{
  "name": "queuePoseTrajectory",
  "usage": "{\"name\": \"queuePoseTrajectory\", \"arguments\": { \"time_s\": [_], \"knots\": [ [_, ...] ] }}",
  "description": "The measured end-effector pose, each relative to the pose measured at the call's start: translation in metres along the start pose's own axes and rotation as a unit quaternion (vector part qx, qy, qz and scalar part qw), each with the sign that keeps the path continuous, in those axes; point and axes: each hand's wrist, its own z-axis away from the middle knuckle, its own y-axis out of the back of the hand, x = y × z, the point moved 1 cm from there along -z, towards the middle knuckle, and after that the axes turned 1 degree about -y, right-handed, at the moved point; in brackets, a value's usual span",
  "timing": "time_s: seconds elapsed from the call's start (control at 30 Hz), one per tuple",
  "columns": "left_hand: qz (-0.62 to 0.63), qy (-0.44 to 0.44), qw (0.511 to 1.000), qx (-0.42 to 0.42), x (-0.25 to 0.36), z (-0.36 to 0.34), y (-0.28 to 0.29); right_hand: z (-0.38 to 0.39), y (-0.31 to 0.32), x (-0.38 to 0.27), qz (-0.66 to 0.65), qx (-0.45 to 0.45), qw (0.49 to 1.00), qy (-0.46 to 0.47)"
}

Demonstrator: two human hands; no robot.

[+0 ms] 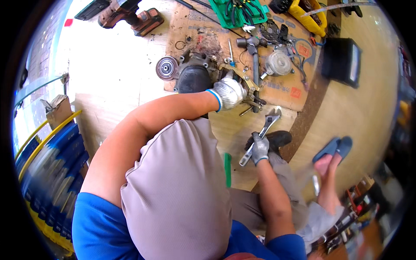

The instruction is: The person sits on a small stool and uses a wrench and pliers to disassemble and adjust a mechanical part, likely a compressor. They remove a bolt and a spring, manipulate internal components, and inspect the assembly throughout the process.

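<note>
In a pale glove with a blue cuff, my left hand (229,92) is closed on a metal part with a curved gold-coloured bracket (247,79); its fingertips are partly hidden. Beside it lies a dark, bulky machine housing (196,76) with a round grooved pulley (167,68) at its left. My right hand (260,148), gloved too, grips the handle of a large adjustable wrench (269,123), its jaws pointing away from me. A hammer (255,56) rests just beyond my left hand, next to a round silver motor part (278,63).
A cardboard sheet (281,93) lies under the parts. Farther off are a cordless power tool (125,16), a green tray (260,15) of pliers, a yellow bin (308,15) and a black box (341,62). Another person's sandalled feet (331,151) are at the right. A blue-and-yellow rack (52,169) stands left.
</note>
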Motion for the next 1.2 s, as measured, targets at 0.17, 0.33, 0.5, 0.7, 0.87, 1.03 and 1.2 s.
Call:
{"name": "queuePoseTrajectory", "arguments": {
  "time_s": [0.17,0.33,0.5,0.7,0.87,1.03,1.2],
  "knots": [
    [0.012,0.035,0.998,-0.047,0.001,-0.001,0.012,0.048,0.024,-0.098,0.186,-0.153,0.965,-0.106],
    [0.001,0.017,0.996,-0.084,0.001,-0.007,0.011,0.047,0.033,-0.126,0.327,-0.119,0.936,-0.048],
    [0.012,0.022,0.997,-0.080,0.002,-0.005,0.016,0.042,0.025,-0.148,0.347,-0.141,0.923,-0.090],
    [-0.014,0.011,1.000,0.015,-0.002,0.002,-0.005,0.033,0.023,-0.163,0.367,-0.167,0.909,-0.104],
    [0.042,0.017,0.999,-0.025,0.000,-0.003,0.009,0.029,0.011,-0.190,0.406,-0.181,0.882,-0.154],
    [0.052,0.029,0.998,-0.026,0.001,0.001,0.002,0.004,0.021,-0.130,0.494,-0.121,0.861,-0.026],
    [0.075,0.023,0.994,-0.081,0.002,-0.013,0.001,0.024,-0.001,-0.063,0.510,0.028,0.848,0.139]
  ]
}}
